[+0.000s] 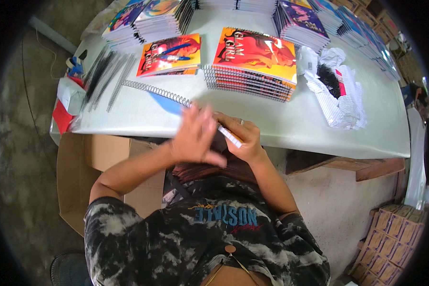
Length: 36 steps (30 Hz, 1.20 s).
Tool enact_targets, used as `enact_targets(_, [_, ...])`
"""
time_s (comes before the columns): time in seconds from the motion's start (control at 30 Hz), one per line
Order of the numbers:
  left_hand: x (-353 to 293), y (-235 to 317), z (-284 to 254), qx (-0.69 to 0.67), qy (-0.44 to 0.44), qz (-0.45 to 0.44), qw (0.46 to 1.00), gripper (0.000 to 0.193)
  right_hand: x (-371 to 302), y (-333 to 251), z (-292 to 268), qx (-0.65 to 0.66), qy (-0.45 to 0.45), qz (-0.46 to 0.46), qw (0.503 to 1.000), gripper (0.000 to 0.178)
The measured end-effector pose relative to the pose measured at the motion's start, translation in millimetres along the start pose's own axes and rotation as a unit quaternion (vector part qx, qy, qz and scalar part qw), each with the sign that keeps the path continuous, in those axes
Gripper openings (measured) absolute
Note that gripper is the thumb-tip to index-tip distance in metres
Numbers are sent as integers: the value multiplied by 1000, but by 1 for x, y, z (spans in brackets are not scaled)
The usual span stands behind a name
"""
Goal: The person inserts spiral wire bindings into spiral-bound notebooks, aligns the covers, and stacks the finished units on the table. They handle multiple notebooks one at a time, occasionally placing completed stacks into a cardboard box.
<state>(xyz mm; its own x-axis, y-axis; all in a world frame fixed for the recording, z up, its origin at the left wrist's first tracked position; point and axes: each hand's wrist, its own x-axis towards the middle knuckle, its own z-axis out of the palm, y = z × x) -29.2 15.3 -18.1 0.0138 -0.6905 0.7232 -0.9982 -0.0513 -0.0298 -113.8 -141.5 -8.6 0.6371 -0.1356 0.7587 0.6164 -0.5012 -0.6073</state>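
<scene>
My right hand (247, 139) is closed round a notebook (231, 135), seen mostly as a narrow edge of pages at the table's front edge. A long, thin spiral binding coil (159, 91) stretches from the notebook's side up to the left over the table. Beside its near end is my left hand (195, 136), blurred by motion, fingers stretched out and thumb apart. Whether it touches the coil, I cannot tell. Under the coil shows a piece of blue sheet (166, 102). Most of the notebook is hidden by my hands.
Ahead stand a tall stack of red-yellow spiral notebooks (255, 55) and a lower one (169, 56) with a blue-handled tool on top. Loose coils (112, 76) lie at left. Crumpled white paper (336, 105) holds black bits at right. An open cardboard box (74, 176) stands below.
</scene>
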Motion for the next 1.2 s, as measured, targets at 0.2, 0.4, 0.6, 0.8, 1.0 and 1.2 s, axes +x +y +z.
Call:
enact_targets(0.2, [54, -37, -2, 60, 292, -20, 954, 92, -1, -9, 9, 4, -46, -18, 999, 44])
enact_targets(0.4, [-2, -5, 23, 58, 133, 126, 981, 84, 7, 1, 8, 38, -25, 25, 999, 46])
enact_targets(0.6, [20, 10, 5, -35, -23, 23, 999, 100, -2, -2, 9, 79, -68, 61, 993, 44])
enact_targets(0.8, [67, 59, -41, -211, -32, -141, 967, 82, 10, -30, 11, 109, 11, -32, 993, 75])
enact_targets(1.0, [97, 41, -95, -330, 29, -437, 836, 27, 61, -93, -59, -220, -77, 35, 972, 49])
enact_targets(1.2, [92, 3, -30, -605, 58, -482, 631, 15, 62, -44, -64, 57, -44, 314, 947, 11])
